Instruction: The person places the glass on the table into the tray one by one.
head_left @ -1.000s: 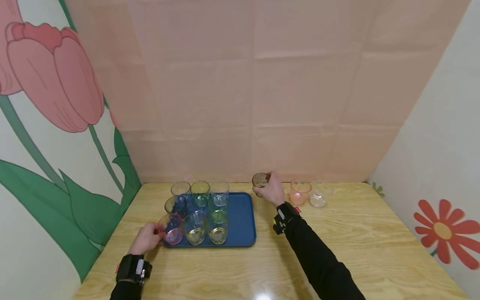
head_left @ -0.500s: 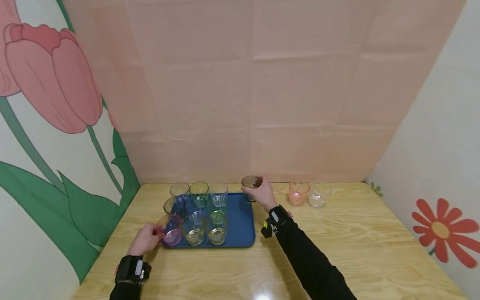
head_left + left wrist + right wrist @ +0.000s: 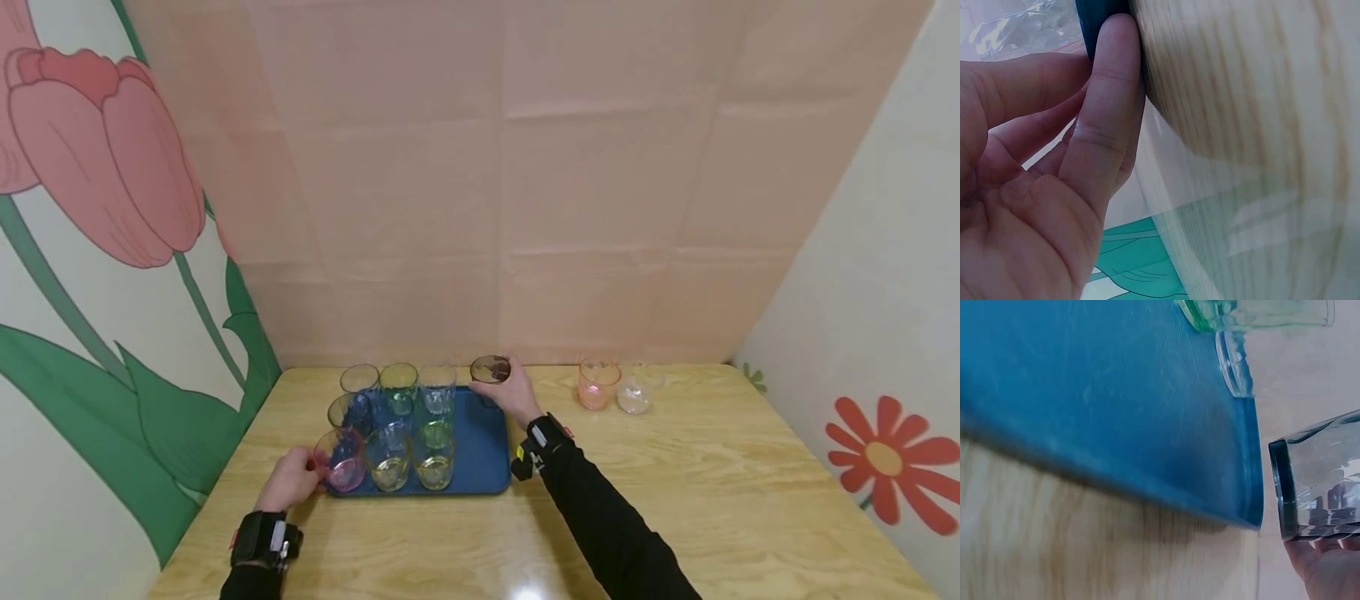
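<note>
My right hand [image 3: 517, 393] grips a smoky grey glass [image 3: 490, 371] by its side, over the back right of a blue tray [image 3: 483, 450]. In the right wrist view the base of that grey glass [image 3: 1322, 481] shows apart from the tray's back rim [image 3: 1250, 487]. At the tray's front left corner my left hand [image 3: 287, 481] pinches the rim, beside a pink glass [image 3: 347, 473]. The left wrist view has the thumb and fingers on the blue tray edge [image 3: 1097, 15]. Several tinted glasses stand upright in rows across the tray's left and middle.
An orange-pink glass [image 3: 598, 393] and a clear glass [image 3: 635, 398] stand on the wooden table [image 3: 675, 492], right of the tray. A pinkish sheet [image 3: 502, 183] hangs behind the table's back edge. Painted walls rise on both sides.
My right hand has carried the grey glass leftward from the table's back to over the tray's back right. The left hand stays at the tray corner.
</note>
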{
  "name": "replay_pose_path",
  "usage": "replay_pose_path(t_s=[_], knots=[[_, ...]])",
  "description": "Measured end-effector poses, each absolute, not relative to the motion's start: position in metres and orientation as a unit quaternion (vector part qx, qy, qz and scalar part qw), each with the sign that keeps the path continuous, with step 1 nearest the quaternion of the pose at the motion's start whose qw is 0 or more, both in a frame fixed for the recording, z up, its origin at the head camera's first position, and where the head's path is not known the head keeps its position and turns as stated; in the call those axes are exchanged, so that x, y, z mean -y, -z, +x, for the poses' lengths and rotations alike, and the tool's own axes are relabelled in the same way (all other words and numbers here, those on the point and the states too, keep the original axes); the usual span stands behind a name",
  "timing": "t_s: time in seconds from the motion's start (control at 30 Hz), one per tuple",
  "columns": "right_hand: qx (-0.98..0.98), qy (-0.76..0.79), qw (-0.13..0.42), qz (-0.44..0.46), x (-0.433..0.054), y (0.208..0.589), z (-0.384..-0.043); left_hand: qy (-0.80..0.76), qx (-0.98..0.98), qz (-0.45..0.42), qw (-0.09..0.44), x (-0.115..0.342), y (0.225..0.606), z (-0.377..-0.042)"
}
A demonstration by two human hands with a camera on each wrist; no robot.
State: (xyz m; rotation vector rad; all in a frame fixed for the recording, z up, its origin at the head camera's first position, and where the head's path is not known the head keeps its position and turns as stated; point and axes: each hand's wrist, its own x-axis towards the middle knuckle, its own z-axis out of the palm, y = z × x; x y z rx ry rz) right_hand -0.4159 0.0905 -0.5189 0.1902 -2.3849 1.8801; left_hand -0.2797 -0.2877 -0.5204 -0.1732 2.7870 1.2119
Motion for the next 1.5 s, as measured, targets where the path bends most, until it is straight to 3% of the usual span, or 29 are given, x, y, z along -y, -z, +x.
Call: replay_pose_path(t_s=[1.0, 1.5], knots=[[0.800, -0.599, 0.002, 0.046, -0.071, 0.526, -0.417, -0.394, -0.917, -0.048, 0.037, 0.285, 0.519, -0.278], [0.804, -0.592, 0.004, 0.056, -0.069, 0.523, -0.416, -0.399, -0.915, -0.053, 0.044, 0.285, 0.518, -0.278]])
